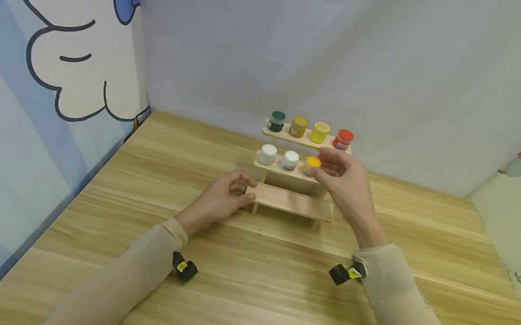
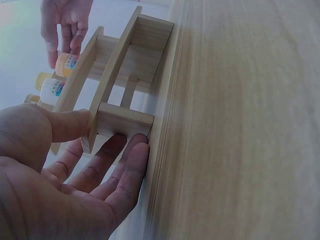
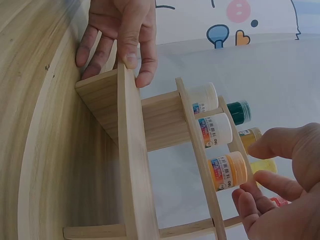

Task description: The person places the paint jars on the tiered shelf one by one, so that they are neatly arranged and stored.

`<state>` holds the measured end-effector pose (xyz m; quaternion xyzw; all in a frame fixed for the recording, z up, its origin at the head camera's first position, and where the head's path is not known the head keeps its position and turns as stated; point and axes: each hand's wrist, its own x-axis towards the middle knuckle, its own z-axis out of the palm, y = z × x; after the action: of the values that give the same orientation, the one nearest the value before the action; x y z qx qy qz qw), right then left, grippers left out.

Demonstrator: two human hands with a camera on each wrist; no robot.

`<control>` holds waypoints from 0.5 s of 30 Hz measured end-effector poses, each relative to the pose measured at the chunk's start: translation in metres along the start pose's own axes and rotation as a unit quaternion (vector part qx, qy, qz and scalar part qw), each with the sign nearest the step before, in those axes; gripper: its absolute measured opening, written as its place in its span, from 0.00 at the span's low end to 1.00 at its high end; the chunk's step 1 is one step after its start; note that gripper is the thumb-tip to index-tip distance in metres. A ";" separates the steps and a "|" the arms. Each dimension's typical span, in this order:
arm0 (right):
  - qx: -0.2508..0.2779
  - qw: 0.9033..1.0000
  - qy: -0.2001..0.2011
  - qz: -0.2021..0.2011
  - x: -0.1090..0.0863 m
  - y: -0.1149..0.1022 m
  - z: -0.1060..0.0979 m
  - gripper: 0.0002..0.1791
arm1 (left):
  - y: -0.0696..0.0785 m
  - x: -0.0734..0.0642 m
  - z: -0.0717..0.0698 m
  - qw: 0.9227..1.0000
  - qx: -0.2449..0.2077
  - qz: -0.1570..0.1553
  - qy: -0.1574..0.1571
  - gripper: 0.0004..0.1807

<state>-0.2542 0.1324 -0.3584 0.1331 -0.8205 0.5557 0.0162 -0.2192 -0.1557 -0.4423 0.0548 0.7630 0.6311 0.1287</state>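
A three-step wooden display rack (image 1: 292, 202) stands on the table. My left hand (image 1: 224, 197) grips the left end of its lowest step, thumb on the board and fingers beneath against the side support (image 2: 125, 120). The orange paint jar (image 3: 227, 171) sits upright at the right of the middle step. Beside it is my right hand (image 1: 346, 185), fingers parted and loosely bent, the thumb tip right at the jar's side in the head view. Two white-lidded jars, one left (image 1: 268, 154) and one centre (image 1: 290, 160), share that step. The lowest step holds nothing.
On the top step stand a dark green jar (image 1: 276, 121), an ochre jar (image 1: 298, 127), a yellow jar (image 1: 320, 132) and a red jar (image 1: 343, 139). Behind the rack hangs a pale cloth (image 1: 234, 48). The wooden table (image 1: 246, 298) extends around the rack.
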 end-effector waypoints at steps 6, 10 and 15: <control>-0.004 1.000 0.010 -0.002 -0.004 -0.005 -0.005 0.28 | 0.001 -0.001 0.001 1.000 0.000 0.001 0.001 0.14; -0.018 1.000 0.018 -0.013 -0.007 -0.008 -0.009 0.28 | 0.001 -0.001 0.001 1.000 -0.001 0.002 0.001 0.14; -0.028 0.999 0.024 -0.019 -0.013 -0.012 -0.017 0.29 | 0.002 -0.002 0.000 1.000 0.002 0.002 0.000 0.14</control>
<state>-0.2409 0.1460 -0.3430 0.1344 -0.8325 0.5352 0.0502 -0.2174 -0.1554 -0.4405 0.0568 0.7638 0.6302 0.1271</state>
